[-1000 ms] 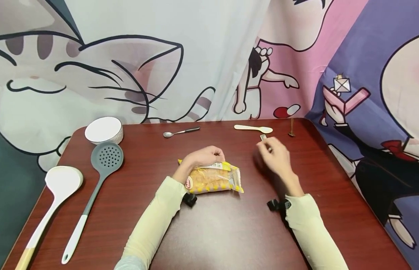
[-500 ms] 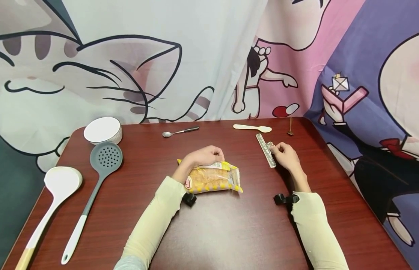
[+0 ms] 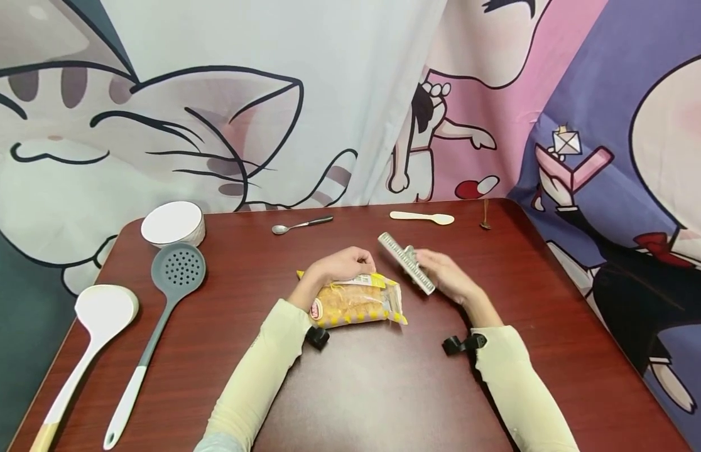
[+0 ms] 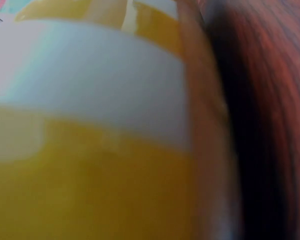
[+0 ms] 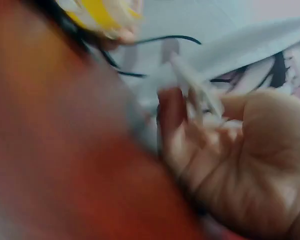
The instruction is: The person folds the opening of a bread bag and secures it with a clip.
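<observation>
A yellow bag of bread with a clear window lies mid-table. My left hand is at its far edge, fingers curled, and seems to grip the wrapper there; the fingertips are hidden. Close up in the left wrist view, the yellow and white wrapper is blurred. Just right of the bag, my right hand holds a long, pale, ruler-like clip by its metal handle, tilted above the table. In the right wrist view the clip sits between thumb and fingers, blurred by motion.
To the left are a white ladle, a grey skimmer and a white bowl. Along the back edge lie a small metal spoon, a cream spoon and a small brown object. A printed curtain hangs behind.
My right hand has picked up the clip from the table at the right and carried it left towards the bread bag. The left hand and the bag have stayed in place.
</observation>
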`<action>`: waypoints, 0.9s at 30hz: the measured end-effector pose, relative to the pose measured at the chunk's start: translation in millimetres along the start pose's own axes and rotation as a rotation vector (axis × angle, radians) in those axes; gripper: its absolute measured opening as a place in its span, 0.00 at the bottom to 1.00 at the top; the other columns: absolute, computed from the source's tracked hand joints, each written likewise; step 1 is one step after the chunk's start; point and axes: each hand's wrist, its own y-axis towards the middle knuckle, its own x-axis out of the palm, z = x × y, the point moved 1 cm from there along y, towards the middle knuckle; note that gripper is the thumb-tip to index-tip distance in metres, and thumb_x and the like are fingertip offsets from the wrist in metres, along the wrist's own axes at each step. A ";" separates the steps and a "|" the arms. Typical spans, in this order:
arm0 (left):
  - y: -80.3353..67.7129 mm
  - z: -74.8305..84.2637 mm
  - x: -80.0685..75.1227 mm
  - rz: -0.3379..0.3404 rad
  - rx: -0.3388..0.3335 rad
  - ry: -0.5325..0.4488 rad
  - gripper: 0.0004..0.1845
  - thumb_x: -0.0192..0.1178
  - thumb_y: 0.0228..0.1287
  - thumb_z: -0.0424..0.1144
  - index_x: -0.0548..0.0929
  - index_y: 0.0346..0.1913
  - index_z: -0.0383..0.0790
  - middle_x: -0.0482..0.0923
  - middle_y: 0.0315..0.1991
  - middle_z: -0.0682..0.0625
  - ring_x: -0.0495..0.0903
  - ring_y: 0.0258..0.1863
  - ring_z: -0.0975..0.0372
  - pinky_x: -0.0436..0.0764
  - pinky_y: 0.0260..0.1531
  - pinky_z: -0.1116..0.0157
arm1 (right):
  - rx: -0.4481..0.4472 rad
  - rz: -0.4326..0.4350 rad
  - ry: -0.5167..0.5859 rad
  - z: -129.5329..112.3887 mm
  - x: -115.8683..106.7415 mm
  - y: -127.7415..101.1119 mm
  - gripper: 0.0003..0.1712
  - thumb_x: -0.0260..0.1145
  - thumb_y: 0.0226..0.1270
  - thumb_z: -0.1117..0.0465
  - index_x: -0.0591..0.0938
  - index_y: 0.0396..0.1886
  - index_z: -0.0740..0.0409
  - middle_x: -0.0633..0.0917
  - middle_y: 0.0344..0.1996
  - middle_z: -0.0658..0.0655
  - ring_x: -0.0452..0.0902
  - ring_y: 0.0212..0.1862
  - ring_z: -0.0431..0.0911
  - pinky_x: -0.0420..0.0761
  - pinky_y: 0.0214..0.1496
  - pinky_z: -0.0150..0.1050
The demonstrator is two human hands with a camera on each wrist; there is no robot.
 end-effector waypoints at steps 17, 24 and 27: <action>-0.8 1.2 0.5 0.018 -0.009 -0.018 0.10 0.48 0.74 0.31 0.81 0.38 0.35 0.76 0.34 0.51 0.71 0.31 0.63 0.71 0.34 0.69 | -0.012 -0.137 -0.300 1.4 19.6 3.0 0.12 0.58 0.75 0.50 0.80 0.43 0.52 0.80 0.30 0.45 0.73 0.33 0.34 0.72 0.35 0.29; 1.0 -3.0 2.2 0.004 0.009 -0.024 0.10 0.49 0.75 0.32 0.80 0.38 0.33 0.74 0.33 0.50 0.68 0.31 0.62 0.69 0.34 0.69 | 0.033 -0.348 -0.205 -0.5 21.3 -3.0 0.12 0.53 0.77 0.54 0.80 0.37 0.52 0.81 0.26 0.44 0.73 0.24 0.33 0.71 0.23 0.28; 1.8 -3.5 4.6 0.005 0.015 -0.042 0.09 0.51 0.75 0.33 0.79 0.36 0.34 0.74 0.32 0.51 0.67 0.30 0.63 0.68 0.34 0.69 | 0.038 -0.257 -0.157 2.7 20.1 -3.5 0.14 0.52 0.78 0.51 0.82 0.37 0.48 0.82 0.25 0.43 0.74 0.24 0.33 0.73 0.22 0.28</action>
